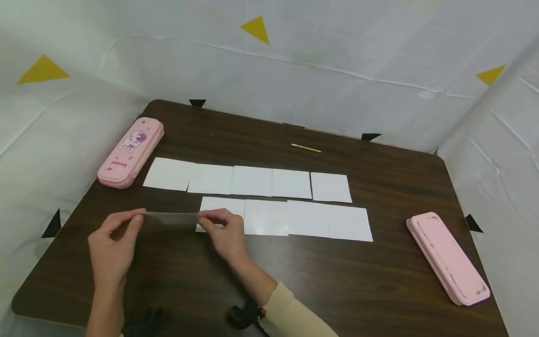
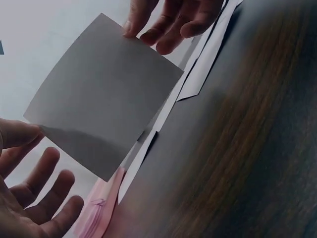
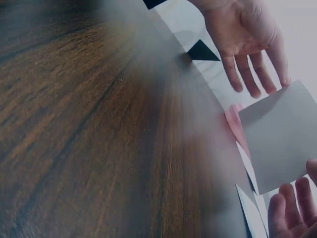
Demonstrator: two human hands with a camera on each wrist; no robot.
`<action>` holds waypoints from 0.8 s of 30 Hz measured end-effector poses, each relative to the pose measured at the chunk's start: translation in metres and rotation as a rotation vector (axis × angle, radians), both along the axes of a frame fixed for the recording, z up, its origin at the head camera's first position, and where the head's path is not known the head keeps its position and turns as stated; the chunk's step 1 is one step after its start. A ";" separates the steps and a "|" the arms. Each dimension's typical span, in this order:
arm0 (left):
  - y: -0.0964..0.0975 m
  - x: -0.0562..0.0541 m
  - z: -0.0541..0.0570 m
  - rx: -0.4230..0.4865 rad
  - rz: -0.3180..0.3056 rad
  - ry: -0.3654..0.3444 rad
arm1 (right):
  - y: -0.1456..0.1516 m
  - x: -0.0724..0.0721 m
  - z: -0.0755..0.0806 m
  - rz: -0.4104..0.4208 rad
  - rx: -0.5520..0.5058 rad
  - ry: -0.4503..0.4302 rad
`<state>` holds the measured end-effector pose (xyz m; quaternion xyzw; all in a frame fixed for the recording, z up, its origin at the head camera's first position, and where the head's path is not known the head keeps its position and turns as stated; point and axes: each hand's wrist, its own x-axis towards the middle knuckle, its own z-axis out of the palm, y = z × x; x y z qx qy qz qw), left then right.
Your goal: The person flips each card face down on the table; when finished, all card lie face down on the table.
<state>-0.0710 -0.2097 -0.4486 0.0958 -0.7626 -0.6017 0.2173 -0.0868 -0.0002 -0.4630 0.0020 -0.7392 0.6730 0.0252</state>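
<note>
A square white paper card (image 2: 104, 96) is held up edge-on to the head view, its shaded face turned toward both wrist cameras. My left hand (image 1: 111, 250) pinches one side between thumb and forefinger. At the opposite side, my right hand (image 1: 229, 234) pinches the card too, its other fingers loosely bent in the left wrist view. Behind the held card, a row of several white cards (image 1: 266, 217) lies on the table, partly covered by the right hand. Farther back runs another row of white cards (image 1: 251, 181), mostly edge to edge.
A pink pencil case (image 1: 131, 152) with a rabbit picture lies at the table's left edge. Another pink case (image 1: 448, 257) sits near the right edge. A yellow pencil (image 1: 306, 148) rests beyond the cards on the dark wooden table (image 1: 379, 290). White sheeting (image 1: 337, 70) hangs around it.
</note>
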 end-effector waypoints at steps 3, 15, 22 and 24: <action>0.001 -0.001 0.000 -0.034 -0.003 -0.013 | -0.001 0.000 -0.001 -0.005 -0.051 -0.061; 0.000 -0.002 0.008 -0.243 -0.113 -0.287 | -0.002 0.002 0.003 0.052 -0.245 -0.260; -0.002 -0.006 0.007 -0.307 -0.211 -0.337 | -0.002 0.003 0.002 0.111 -0.265 -0.306; -0.003 -0.008 0.007 -0.321 -0.238 -0.340 | -0.002 0.003 0.002 0.131 -0.274 -0.308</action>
